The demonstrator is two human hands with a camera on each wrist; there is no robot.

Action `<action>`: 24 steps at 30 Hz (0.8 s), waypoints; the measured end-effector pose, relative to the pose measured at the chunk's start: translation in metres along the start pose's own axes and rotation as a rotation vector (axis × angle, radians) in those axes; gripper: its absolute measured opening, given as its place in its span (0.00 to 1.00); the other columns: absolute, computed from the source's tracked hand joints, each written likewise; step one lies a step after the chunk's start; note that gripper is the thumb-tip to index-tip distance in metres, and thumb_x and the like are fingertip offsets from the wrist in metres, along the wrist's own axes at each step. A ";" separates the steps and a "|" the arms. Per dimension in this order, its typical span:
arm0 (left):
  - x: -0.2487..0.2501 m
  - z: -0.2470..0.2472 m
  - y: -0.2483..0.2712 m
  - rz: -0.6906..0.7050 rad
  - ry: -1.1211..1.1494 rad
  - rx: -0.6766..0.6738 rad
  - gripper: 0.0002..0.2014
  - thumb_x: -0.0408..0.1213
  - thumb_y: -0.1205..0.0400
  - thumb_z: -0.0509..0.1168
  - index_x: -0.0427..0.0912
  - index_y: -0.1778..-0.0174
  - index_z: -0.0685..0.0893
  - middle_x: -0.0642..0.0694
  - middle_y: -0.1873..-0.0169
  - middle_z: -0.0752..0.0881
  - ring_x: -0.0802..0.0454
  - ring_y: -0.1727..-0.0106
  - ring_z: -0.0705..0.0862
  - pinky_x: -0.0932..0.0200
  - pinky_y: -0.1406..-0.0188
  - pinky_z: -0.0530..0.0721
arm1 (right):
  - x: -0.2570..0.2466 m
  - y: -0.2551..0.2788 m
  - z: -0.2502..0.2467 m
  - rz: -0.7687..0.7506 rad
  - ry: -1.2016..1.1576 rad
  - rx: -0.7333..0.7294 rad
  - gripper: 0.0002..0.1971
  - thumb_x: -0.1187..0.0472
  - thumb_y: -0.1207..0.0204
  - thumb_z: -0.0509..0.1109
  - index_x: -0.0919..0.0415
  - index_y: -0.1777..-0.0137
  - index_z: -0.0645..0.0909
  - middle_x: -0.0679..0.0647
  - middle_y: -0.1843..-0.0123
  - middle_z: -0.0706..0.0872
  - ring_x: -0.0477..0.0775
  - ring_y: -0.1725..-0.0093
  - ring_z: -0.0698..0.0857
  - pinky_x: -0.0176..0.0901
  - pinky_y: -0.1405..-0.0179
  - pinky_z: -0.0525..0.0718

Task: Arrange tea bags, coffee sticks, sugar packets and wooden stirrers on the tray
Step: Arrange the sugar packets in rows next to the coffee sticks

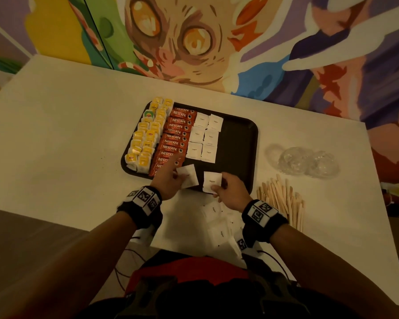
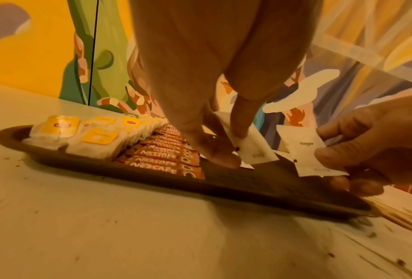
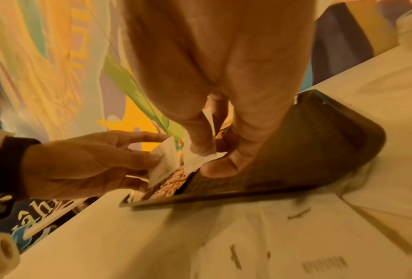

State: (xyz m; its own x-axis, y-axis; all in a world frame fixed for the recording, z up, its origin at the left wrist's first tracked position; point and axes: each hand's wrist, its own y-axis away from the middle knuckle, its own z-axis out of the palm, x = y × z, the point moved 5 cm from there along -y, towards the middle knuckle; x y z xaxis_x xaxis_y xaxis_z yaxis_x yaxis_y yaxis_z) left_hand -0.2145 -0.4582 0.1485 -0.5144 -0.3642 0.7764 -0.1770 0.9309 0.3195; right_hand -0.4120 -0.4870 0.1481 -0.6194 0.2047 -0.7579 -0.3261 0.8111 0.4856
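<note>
On the black tray [image 1: 240,139] lie yellow tea bags [image 1: 148,134] at the left, red coffee sticks [image 1: 175,137] beside them, and white sugar packets [image 1: 205,137] in two columns. My left hand [image 1: 180,177] pinches one sugar packet [image 1: 189,176] over the tray's near edge, close to the coffee sticks. My right hand [image 1: 217,187] pinches a second sugar packet [image 1: 212,181] just to the right. The left wrist view shows both packets [image 2: 255,149] [image 2: 307,154] held tilted above the tray floor [image 2: 259,185]. Wooden stirrers [image 1: 283,199] lie in a pile on the table, right of the tray.
Several loose sugar packets [image 1: 217,226] lie on the white table between the tray and my body. Crumpled clear plastic [image 1: 304,161] sits at the right, beyond the stirrers. The tray's right third is bare. A painted wall stands behind the table.
</note>
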 end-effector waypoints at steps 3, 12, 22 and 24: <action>0.002 -0.012 -0.015 -0.046 -0.024 0.089 0.32 0.37 0.23 0.73 0.50 0.25 0.66 0.45 0.34 0.78 0.45 0.38 0.80 0.46 0.41 0.84 | -0.002 -0.015 -0.004 0.019 -0.048 0.042 0.15 0.63 0.18 0.69 0.58 0.32 0.78 0.55 0.37 0.86 0.54 0.48 0.88 0.37 0.58 0.87; 0.014 -0.019 -0.047 -0.081 -0.206 0.016 0.17 0.42 0.18 0.68 0.42 0.34 0.82 0.42 0.39 0.83 0.46 0.38 0.79 0.57 0.40 0.75 | -0.004 -0.050 -0.005 0.129 -0.005 0.109 0.15 0.61 0.18 0.70 0.60 0.33 0.80 0.57 0.36 0.86 0.59 0.37 0.86 0.54 0.37 0.86; 0.015 -0.005 -0.076 -0.145 -0.307 -0.053 0.17 0.39 0.18 0.68 0.43 0.33 0.81 0.44 0.37 0.83 0.45 0.33 0.78 0.49 0.31 0.74 | 0.004 -0.071 -0.005 0.214 0.053 0.146 0.13 0.59 0.20 0.72 0.60 0.37 0.81 0.55 0.41 0.87 0.47 0.49 0.83 0.37 0.49 0.80; 0.015 -0.004 -0.078 -0.148 -0.318 -0.043 0.17 0.40 0.20 0.70 0.44 0.35 0.81 0.45 0.40 0.84 0.47 0.37 0.79 0.51 0.35 0.75 | 0.006 -0.073 -0.004 0.223 0.058 0.155 0.11 0.59 0.21 0.72 0.59 0.40 0.81 0.55 0.43 0.88 0.48 0.50 0.85 0.37 0.51 0.83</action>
State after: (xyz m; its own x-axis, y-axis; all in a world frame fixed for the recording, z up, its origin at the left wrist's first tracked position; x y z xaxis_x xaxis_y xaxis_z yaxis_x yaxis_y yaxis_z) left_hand -0.2053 -0.5359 0.1369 -0.7222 -0.4627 0.5141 -0.2374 0.8640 0.4440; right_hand -0.3949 -0.5470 0.1096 -0.7050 0.3593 -0.6114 -0.0671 0.8245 0.5619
